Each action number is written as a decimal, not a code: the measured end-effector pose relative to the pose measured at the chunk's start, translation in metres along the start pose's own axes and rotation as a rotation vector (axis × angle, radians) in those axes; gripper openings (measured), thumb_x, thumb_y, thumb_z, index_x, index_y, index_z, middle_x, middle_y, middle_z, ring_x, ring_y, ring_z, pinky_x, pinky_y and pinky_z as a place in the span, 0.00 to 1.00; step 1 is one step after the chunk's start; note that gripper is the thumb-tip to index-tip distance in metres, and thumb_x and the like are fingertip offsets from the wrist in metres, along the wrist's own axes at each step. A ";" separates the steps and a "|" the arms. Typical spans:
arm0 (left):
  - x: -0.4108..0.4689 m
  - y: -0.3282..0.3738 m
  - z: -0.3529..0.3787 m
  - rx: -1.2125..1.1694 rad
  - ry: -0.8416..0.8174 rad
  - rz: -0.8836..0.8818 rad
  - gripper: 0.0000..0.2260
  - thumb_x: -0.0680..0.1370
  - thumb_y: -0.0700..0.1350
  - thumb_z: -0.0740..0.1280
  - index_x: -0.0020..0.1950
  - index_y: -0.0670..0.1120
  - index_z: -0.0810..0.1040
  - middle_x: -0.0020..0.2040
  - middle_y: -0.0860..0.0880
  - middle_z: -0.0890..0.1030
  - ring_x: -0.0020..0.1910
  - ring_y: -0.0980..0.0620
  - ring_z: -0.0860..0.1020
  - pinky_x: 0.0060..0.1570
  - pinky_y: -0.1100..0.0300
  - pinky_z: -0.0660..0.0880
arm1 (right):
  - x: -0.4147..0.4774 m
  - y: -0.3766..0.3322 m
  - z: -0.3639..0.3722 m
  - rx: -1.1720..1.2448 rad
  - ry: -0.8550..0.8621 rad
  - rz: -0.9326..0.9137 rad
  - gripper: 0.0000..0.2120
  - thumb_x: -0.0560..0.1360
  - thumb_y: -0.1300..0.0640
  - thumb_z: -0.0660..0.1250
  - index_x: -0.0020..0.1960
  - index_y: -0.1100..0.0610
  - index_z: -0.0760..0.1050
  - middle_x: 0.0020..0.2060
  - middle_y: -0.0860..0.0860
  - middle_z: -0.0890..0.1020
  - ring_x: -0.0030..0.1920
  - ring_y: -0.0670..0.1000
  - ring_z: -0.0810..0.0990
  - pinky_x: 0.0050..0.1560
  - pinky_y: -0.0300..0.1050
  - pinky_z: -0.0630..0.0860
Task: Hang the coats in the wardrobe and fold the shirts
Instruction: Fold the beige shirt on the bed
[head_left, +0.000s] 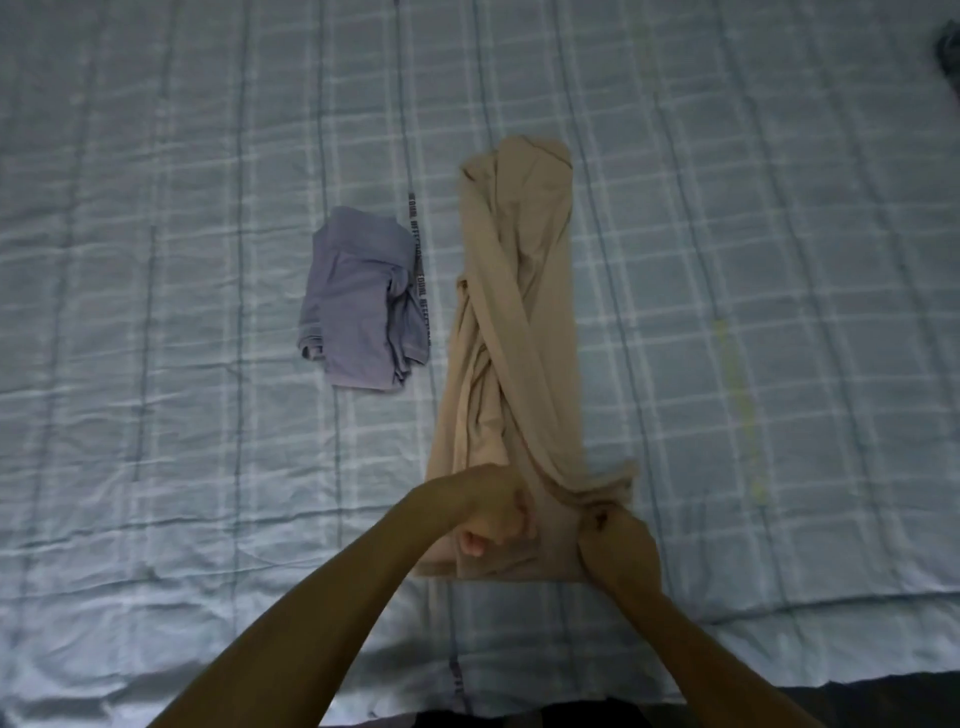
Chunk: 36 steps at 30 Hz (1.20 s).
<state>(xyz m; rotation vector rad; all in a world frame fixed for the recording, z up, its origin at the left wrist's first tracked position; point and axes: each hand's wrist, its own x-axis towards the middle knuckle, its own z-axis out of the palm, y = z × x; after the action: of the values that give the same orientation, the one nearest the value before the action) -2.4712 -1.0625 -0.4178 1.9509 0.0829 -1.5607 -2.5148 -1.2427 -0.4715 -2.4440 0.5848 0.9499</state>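
tan shirt (511, 312), near end in left hand (493, 514) and right hand (618, 540)

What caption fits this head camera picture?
The left hand and right hand grip the tan shirt on the checked bed.

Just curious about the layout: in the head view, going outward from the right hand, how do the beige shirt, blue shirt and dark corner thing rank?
1. beige shirt: pinched by the right hand at its near end.
2. blue shirt: folded, farther up on the left.
3. dark thing: far right corner, at the picture's edge.
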 end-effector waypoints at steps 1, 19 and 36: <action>0.005 -0.007 0.004 0.042 -0.012 0.008 0.12 0.76 0.38 0.60 0.56 0.41 0.80 0.48 0.39 0.81 0.35 0.45 0.79 0.41 0.54 0.79 | 0.003 0.003 0.000 -0.014 0.037 0.007 0.13 0.77 0.54 0.58 0.38 0.59 0.74 0.40 0.58 0.81 0.40 0.58 0.79 0.42 0.46 0.75; 0.048 -0.032 -0.065 -0.557 1.029 0.142 0.11 0.78 0.47 0.60 0.57 0.45 0.75 0.50 0.49 0.77 0.50 0.47 0.77 0.54 0.54 0.74 | 0.022 -0.032 -0.012 -0.182 0.205 -0.567 0.15 0.70 0.44 0.56 0.40 0.52 0.77 0.32 0.52 0.81 0.35 0.58 0.79 0.42 0.49 0.73; 0.116 0.017 -0.242 -0.578 1.064 -0.024 0.26 0.78 0.49 0.62 0.73 0.42 0.60 0.66 0.41 0.71 0.62 0.41 0.73 0.60 0.51 0.72 | 0.054 -0.049 -0.001 -0.109 0.279 -0.773 0.09 0.73 0.48 0.59 0.43 0.49 0.76 0.39 0.48 0.77 0.40 0.51 0.76 0.38 0.43 0.73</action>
<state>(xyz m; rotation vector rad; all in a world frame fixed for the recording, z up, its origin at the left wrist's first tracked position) -2.2222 -0.9924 -0.4907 2.0362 0.8778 -0.2777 -2.4524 -1.2151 -0.4966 -2.5717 -0.3419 0.3298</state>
